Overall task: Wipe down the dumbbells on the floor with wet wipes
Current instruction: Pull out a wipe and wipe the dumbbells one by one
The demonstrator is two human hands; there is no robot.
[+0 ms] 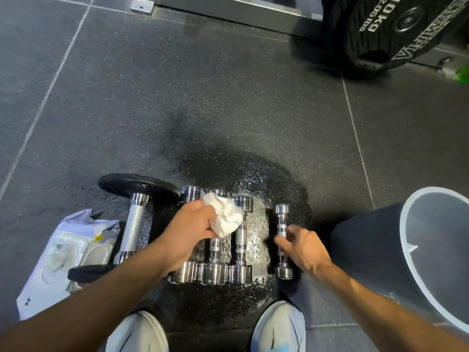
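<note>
Your left hand [193,224] holds a crumpled white wipe [225,214], the fingers curled round it, above the chrome dumbbells [214,271] that lie side by side on the wet floor [253,174]. Your right hand [304,250] is at the smallest dumbbell [281,224]. Its fingers are blurred, so I cannot tell if they grip it.

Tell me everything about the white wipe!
The wipe is white, thin and crumpled into a loose wad, like tissue. The left hand grips one side, fingers and thumb curled round it, so most sticks out. It is held over the shiny dumbbells on the wet floor; whether it touches them cannot be told.
</note>
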